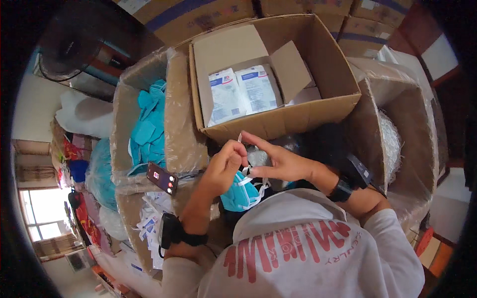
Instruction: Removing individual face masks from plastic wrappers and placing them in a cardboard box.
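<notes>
My left hand [231,158] is held in front of the big carton, fingers curled, with a thin white strip [240,137] at its fingertips. Facing it, my right hand [280,164] has its thumb and forefinger stretched wide apart. Small white bits show at those fingertips, too small to make out fully. Just below both hands, a teal face mask [236,197] with white straps rests against my lap. Ahead stands a large open carton [278,128]; inside it, a smaller box holds white printed packets [258,89].
Teal masks [149,130] fill a plastic-lined carton at left, with a phone [161,178] at its near edge. Loose white packets [151,221] lie in a carton below. At right, another lined carton holds white stringy material [390,144]. Stacked cartons [203,15] stand behind.
</notes>
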Demonstrator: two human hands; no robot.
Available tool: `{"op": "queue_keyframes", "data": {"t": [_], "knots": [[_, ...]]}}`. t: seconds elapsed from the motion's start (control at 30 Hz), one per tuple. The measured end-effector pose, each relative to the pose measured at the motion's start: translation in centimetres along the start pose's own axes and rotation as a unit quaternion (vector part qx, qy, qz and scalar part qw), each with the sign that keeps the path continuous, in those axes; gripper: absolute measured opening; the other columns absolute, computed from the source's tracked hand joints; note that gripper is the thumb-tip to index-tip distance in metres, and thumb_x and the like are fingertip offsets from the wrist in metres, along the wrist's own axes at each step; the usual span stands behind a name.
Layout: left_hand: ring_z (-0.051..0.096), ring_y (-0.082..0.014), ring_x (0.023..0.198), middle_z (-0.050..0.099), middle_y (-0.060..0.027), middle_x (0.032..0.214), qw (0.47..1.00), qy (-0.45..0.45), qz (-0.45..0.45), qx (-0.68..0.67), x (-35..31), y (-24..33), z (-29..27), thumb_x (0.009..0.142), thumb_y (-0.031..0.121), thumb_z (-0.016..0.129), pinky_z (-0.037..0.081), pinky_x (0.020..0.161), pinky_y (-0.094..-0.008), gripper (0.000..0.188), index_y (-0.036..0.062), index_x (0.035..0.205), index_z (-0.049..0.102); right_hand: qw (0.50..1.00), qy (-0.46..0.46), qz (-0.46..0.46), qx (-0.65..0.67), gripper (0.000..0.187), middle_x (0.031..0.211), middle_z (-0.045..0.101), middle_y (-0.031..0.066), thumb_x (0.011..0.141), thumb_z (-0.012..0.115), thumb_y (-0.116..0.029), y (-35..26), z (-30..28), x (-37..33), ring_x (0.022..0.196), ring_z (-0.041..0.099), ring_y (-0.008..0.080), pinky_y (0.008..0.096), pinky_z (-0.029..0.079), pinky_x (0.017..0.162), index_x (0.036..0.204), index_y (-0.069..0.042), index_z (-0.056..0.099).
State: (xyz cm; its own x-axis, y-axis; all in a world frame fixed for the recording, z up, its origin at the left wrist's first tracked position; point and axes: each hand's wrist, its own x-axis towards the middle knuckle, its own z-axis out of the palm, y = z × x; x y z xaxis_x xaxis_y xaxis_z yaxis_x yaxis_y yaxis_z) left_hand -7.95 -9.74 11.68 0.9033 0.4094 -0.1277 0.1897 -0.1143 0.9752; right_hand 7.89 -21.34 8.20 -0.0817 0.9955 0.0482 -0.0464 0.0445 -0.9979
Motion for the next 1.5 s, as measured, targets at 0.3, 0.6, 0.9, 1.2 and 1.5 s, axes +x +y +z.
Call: {"op": "queue_keyframes", "data": {"t": [0.3, 0.6, 0.9, 1.2, 1.5], "knots": [[0.046, -0.0092, 0.066, 0.048, -0.0021, 0.070, 0.996, 0.055, 0.053, 0.053, -0.8, 2.7, -1.6, 0.081, 0.055, 0.048, 0.039, 0.059, -0.0249, 0.054, 0.0035, 0.096, 0.047, 0.939, -0.062, -0.229, -0.249, 0.063, 0.109, 0.045, 0.0188, 0.073, 0.065, -0.032, -3.9, 0.0, 2.0, 0.102, 0.043, 0.0352, 0.0405, 0.033, 0.089, 0.122, -0.003, 0.038], [0.040, -0.0068, 0.061, 0.044, 0.0000, 0.064, 0.986, 0.116, 0.055, 0.110, -0.9, 3.7, -1.8, 0.089, 0.045, 0.039, 0.033, 0.055, -0.0220, 0.043, 0.0040, 0.082, 0.051, 0.960, -0.150, 0.019, -0.235, 0.025, 0.088, 0.053, 0.0134, 0.087, 0.048, -0.027, -6.3, -0.2, 0.8, 0.086, 0.050, 0.0319, 0.0400, 0.040, 0.067, 0.078, -0.003, 0.051], [0.037, -0.0100, 0.058, 0.039, -0.0009, 0.060, 0.967, 0.197, -0.061, -0.150, 4.3, -3.8, 0.1, 0.094, 0.038, 0.030, 0.033, 0.053, -0.0258, 0.046, 0.0046, 0.067, 0.046, 0.972, -0.002, -0.188, -0.143, 0.024, 0.074, 0.053, 0.0152, 0.089, 0.041, -0.020, -7.5, 4.0, 4.8, 0.074, 0.053, 0.0324, 0.0385, 0.042, 0.069, 0.077, -0.002, 0.053], [0.042, -0.0136, 0.058, 0.046, -0.0014, 0.062, 0.856, 0.479, 0.150, 0.121, 11.0, -3.6, -8.8, 0.093, 0.040, 0.032, 0.036, 0.053, -0.0276, 0.048, 0.0018, 0.074, 0.053, 0.943, -0.157, -0.279, -0.086, 0.018, 0.074, 0.056, 0.0134, 0.081, 0.052, -0.020, -14.8, 5.0, 1.9, 0.064, 0.055, 0.0292, 0.0376, 0.045, 0.059, 0.073, -0.004, 0.051], [0.034, -0.0086, 0.053, 0.037, 0.0020, 0.057, 0.907, 0.381, 0.057, -0.169, 7.6, 5.7, -4.0, 0.092, 0.045, 0.030, 0.028, 0.049, -0.0239, 0.048, 0.0102, 0.060, 0.040, 0.971, 0.203, -0.098, 0.082, 0.037, 0.079, 0.054, 0.0020, 0.094, 0.034, -0.032, -6.7, -2.0, 6.7, 0.070, 0.049, 0.0101, 0.0236, 0.041, 0.064, 0.089, -0.002, 0.054]]}}
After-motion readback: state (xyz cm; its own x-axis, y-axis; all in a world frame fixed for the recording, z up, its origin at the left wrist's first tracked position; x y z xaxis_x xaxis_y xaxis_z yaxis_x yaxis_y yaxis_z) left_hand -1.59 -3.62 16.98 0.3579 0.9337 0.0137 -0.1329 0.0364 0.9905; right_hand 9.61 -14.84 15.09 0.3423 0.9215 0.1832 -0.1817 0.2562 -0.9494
